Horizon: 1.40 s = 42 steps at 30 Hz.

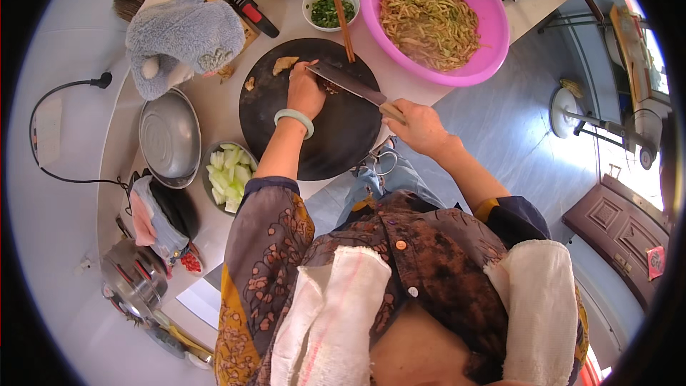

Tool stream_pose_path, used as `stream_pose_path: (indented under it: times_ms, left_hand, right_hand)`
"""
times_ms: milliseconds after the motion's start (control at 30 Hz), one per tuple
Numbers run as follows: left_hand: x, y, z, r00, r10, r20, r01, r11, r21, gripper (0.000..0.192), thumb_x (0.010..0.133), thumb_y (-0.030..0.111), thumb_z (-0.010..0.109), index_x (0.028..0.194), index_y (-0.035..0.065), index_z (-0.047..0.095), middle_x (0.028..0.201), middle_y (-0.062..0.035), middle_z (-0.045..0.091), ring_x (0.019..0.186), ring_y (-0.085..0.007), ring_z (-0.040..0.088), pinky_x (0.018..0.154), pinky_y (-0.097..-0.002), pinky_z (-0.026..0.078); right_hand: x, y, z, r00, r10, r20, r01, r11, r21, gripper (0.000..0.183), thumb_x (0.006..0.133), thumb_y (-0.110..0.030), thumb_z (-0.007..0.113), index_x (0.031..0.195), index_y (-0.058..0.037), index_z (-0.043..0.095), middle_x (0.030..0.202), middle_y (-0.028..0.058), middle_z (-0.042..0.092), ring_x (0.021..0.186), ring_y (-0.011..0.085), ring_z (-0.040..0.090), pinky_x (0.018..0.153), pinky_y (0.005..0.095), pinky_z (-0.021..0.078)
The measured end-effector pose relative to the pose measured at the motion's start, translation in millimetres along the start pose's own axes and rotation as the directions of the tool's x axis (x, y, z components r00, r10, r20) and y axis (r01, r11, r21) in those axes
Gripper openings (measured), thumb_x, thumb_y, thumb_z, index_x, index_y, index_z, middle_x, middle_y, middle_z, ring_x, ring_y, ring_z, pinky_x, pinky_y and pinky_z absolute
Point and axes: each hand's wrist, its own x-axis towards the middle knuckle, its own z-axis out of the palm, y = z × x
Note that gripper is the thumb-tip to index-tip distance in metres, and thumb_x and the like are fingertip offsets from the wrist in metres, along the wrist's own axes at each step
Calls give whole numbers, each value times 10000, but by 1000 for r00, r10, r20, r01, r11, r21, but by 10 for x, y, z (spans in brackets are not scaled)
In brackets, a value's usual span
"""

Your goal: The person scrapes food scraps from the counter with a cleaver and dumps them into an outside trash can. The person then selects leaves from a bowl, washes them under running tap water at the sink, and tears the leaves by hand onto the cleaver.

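My right hand [420,126] grips the wooden handle of a cleaver [351,86], whose blade slants up and left over a round black chopping board [316,139]. My left hand [306,88], with a pale bangle at the wrist, rests on the board with its fingers curled beside the blade's far end. What lies under those fingers is hidden. Dark brown chopped food [330,87] shows in small bits below the blade. Beyond my left hand lie a light brown food piece [284,65] and a smaller bit [250,83]. Wooden chopsticks [341,16] lean from a white bowl [316,22] onto the board.
A pink basin [496,64] of shredded food stands at the back right. Chopped greens [328,9] fill the white bowl. At left are a metal basin [169,136], a bowl of pale green chunks [229,176], a grey-blue cloth [182,37] and a black-and-red tool [251,12].
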Motion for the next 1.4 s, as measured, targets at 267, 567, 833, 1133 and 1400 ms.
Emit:
stream_pose_path:
  times_ms: [267,567,833,1133,1400]
  left_hand:
    - [-193,30,-3,999,-47,19,48,997,-55,379,712,-26,564,1091,-11,567,1051,-188,524,1009,-358,497,892,-391,402]
    - [-162,28,-93,992,-53,113,56,998,-21,507,661,-31,575,1164,5,521,1076,-154,496,1017,-312,506,883,-352,414]
    - [-98,52,-178,970,-25,243,23,1000,12,603,661,-1,635,1238,31,464,1154,-158,451,1113,-334,441,961,-366,373]
    - [-56,62,-257,937,17,349,-35,998,45,579,686,3,633,1239,58,470,1171,-145,444,1111,-320,451,955,-365,381]
    - [-66,-34,-158,938,58,341,-47,998,-39,522,700,-17,578,1211,38,489,1151,-152,460,1034,-324,506,887,-376,425]
  right_hand:
    - [-133,46,20,1000,23,-19,-23,1000,14,302,804,-254,584,1022,-45,588,876,193,624,833,364,593,749,423,470]
    - [-159,79,79,996,35,-83,-36,999,-9,318,806,-267,580,1005,-19,578,860,219,620,794,378,596,725,437,475]
    - [-357,49,224,988,133,-82,-111,967,231,327,822,-264,576,1007,5,572,792,218,610,754,360,604,688,412,475]
    - [-632,365,719,906,379,188,-382,541,749,243,912,-271,485,872,-33,514,665,32,549,531,75,503,460,232,415]
    - [-462,163,768,892,423,161,-419,637,647,290,917,-290,468,903,0,475,641,60,527,480,117,535,424,256,449]
